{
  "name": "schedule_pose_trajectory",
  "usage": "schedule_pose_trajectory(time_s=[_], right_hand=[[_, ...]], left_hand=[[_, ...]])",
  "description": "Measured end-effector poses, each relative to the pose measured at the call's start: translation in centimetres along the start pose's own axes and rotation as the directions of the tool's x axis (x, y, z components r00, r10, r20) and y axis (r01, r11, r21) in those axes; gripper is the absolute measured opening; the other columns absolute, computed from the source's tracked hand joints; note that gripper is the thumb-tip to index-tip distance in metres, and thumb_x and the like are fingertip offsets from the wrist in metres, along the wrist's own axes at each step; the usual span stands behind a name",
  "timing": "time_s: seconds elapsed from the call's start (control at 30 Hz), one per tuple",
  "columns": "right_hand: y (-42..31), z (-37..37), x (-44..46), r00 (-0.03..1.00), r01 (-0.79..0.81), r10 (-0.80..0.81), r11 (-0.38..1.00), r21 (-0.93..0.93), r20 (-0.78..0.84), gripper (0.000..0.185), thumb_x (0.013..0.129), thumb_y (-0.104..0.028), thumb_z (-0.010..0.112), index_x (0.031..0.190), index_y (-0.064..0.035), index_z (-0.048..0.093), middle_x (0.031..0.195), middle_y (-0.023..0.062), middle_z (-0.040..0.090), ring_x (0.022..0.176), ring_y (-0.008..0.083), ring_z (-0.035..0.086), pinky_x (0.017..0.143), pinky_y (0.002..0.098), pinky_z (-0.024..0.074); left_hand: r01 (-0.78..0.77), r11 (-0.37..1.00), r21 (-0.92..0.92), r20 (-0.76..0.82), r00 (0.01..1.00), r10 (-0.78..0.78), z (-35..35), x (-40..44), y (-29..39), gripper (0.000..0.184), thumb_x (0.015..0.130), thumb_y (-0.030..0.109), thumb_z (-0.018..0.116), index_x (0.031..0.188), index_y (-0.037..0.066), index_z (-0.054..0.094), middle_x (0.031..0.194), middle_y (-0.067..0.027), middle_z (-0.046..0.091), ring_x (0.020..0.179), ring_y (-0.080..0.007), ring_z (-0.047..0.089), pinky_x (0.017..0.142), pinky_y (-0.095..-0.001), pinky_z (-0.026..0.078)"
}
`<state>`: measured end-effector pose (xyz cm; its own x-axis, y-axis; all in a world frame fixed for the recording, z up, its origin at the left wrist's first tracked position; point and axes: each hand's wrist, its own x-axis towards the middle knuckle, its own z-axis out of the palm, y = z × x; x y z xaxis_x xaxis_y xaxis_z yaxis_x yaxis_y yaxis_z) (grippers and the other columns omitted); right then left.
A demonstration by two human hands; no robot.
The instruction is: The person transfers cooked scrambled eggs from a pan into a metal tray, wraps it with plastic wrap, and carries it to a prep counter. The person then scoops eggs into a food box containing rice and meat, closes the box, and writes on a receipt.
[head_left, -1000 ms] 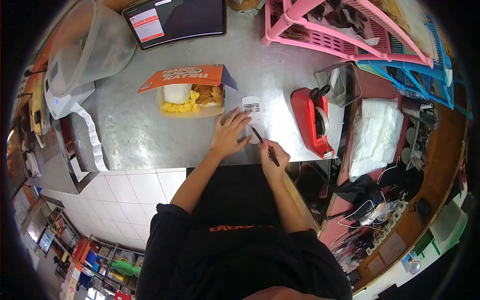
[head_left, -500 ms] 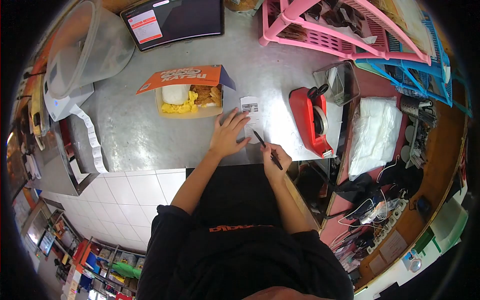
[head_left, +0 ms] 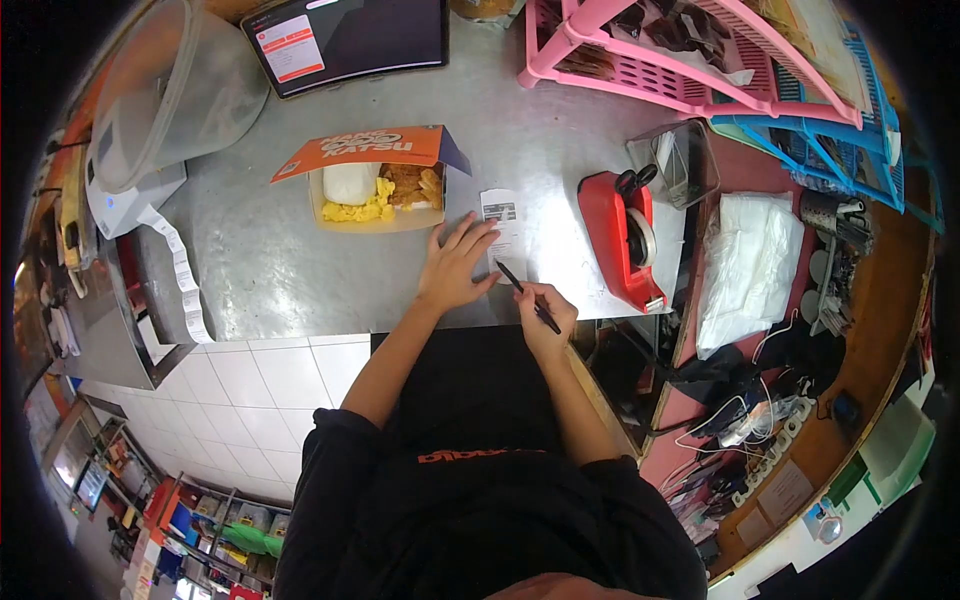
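Observation:
A printed receipt (head_left: 505, 238) lies on the metal table (head_left: 270, 270). My left hand (head_left: 458, 264) rests with fingers spread over the receipt's left edge. In my right hand (head_left: 547, 315) is a black pen (head_left: 512, 275), pinched between the fingers, its tip at the lower part of the receipt. Just beyond my left hand stands an open meal box (head_left: 412, 222) with an orange lid, holding white rice (head_left: 351, 184), yellow egg (head_left: 368, 205) and browned fried pieces (head_left: 408, 186).
A red tape dispenser (head_left: 612, 240) stands right of my hands, near a clear container (head_left: 680, 165). Behind are a tablet (head_left: 350, 45) and a pink rack (head_left: 650, 80). At the left, a label printer (head_left: 135, 203) trails a paper strip beside a large clear tub (head_left: 215, 105).
The pen and my right hand have shifted slightly on the receipt, with the pen tip now a little further left than half a second ago. My left hand stays in place.

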<state>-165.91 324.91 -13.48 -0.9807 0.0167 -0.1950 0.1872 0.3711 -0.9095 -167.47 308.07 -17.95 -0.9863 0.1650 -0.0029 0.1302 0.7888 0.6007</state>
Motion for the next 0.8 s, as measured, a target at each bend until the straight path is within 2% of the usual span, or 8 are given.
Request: schedule_pose_trajectory(time_s=[0.13,0.2,0.33,0.47,0.6,0.67,0.73,0.8], right_hand=[[0.1,-1.1,0.3,0.989,-0.106,0.110,0.993,0.043,-0.103,0.008,0.080,-0.003,0.060,0.083,0.0048,0.063,0.070,0.0075,0.065,0.064,0.0084,0.060,0.059,0.0206,0.0474],[0.2,-1.0,0.2,0.994,-0.053,0.058,0.997,0.059,-0.090,0.009,0.080,-0.004,0.061,0.083,0.0042,0.062,0.070,0.0079,0.065,0.064,0.0086,0.060,0.059,0.0210,0.0475],[0.4,-0.8,-0.4,1.000,0.011,-0.010,0.999,-0.037,0.022,0.008,0.079,-0.004,0.061,0.082,0.0038,0.062,0.069,0.0090,0.065,0.064,0.0088,0.060,0.059,0.0210,0.0475],[0.3,-1.5,0.2,0.988,-0.111,0.113,0.994,0.020,-0.106,0.008,0.079,-0.002,0.060,0.082,0.0053,0.062,0.068,0.0077,0.064,0.062,0.0089,0.060,0.058,0.0207,0.0471],[0.5,-1.7,-0.3,0.998,-0.028,0.030,0.999,-0.044,0.053,0.009,0.079,-0.004,0.061,0.083,0.0046,0.063,0.068,0.0076,0.065,0.062,0.0091,0.060,0.058,0.0210,0.0475],[0.5,-1.9,-0.2,0.999,-0.035,0.036,0.999,-0.032,0.041,0.010,0.080,-0.005,0.061,0.083,0.0045,0.063,0.068,0.0082,0.065,0.063,0.0099,0.061,0.059,0.0215,0.0483],[0.0,-2.4,0.2,0.995,-0.068,0.063,0.995,-0.072,-0.076,0.010,0.080,-0.004,0.060,0.082,0.0046,0.063,0.067,0.0083,0.065,0.064,0.0104,0.062,0.060,0.0220,0.0487],[0.5,-2.6,0.1,0.991,-0.100,0.098,0.995,-0.017,-0.090,0.010,0.080,-0.004,0.059,0.082,0.0048,0.063,0.066,0.0077,0.064,0.063,0.0101,0.062,0.060,0.0216,0.0486]], left_hand=[[0.003,1.000,0.000,0.002,1.000,-0.003,-0.1,0.0,0.0,0.058,0.067,0.035,0.068,0.118,0.015,0.049,0.131,0.0007,0.043,0.128,-0.0205,0.031,0.102,-0.0512,0.018],[0.000,1.000,-0.005,-0.004,1.000,0.000,-0.1,0.0,0.0,0.058,0.067,0.035,0.068,0.118,0.015,0.050,0.131,0.0007,0.043,0.128,-0.0205,0.031,0.102,-0.0512,0.018],[0.000,1.000,-0.015,-0.003,1.000,0.000,0.0,0.0,-0.1,0.058,0.067,0.035,0.068,0.118,0.015,0.050,0.132,0.0006,0.042,0.128,-0.0206,0.030,0.102,-0.0514,0.018],[0.000,1.000,-0.015,-0.007,1.000,0.000,0.0,0.0,-0.1,0.058,0.067,0.035,0.068,0.118,0.015,0.050,0.132,0.0006,0.042,0.128,-0.0206,0.030,0.101,-0.0516,0.018],[0.000,1.000,-0.006,-0.003,1.000,0.000,0.0,0.0,0.0,0.058,0.067,0.036,0.067,0.118,0.015,0.050,0.131,0.0006,0.042,0.128,-0.0205,0.030,0.102,-0.0518,0.018],[0.000,1.000,-0.001,-0.005,1.000,0.000,0.0,0.0,0.0,0.058,0.067,0.036,0.067,0.119,0.015,0.050,0.131,0.0005,0.043,0.128,-0.0205,0.031,0.102,-0.0518,0.017],[-0.009,1.000,0.007,-0.005,1.000,0.009,0.1,-0.1,-0.1,0.059,0.067,0.036,0.067,0.119,0.015,0.049,0.131,0.0004,0.043,0.128,-0.0209,0.031,0.102,-0.0518,0.017],[-0.006,1.000,0.003,-0.001,1.000,0.006,0.1,-0.1,-0.1,0.058,0.068,0.036,0.067,0.119,0.015,0.049,0.132,0.0002,0.042,0.128,-0.0213,0.031,0.102,-0.0518,0.017]])
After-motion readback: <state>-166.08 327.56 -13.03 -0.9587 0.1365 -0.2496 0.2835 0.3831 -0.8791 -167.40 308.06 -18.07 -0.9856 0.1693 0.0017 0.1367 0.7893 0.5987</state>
